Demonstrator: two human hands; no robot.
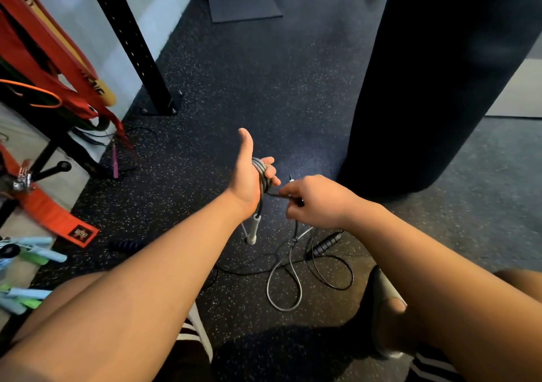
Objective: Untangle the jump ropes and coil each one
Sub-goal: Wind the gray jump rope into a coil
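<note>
The left hand (246, 182) is raised with its thumb pointing straight up, and the grey jump rope (262, 173) is wound in several turns round its fingers, which bend over the coil. Just beside it, the right hand (316, 202) pinches a strand of the same rope between thumb and fingertips where it leaves the coil. One white handle (254, 229) hangs from the coil below the left wrist, upright and close to the floor (264, 73). From the right hand the rest of the grey rope drops to the speckled rubber floor and lies there in a loose loop between the person's knees. The black jump rope (334, 286) crosses it on the floor, its ribbed black handle (327, 244) lying under the right forearm. A dark punching bag (425, 88) stands to the right, a black steel post (132, 44) and red bands (44, 44) to the left.
</note>
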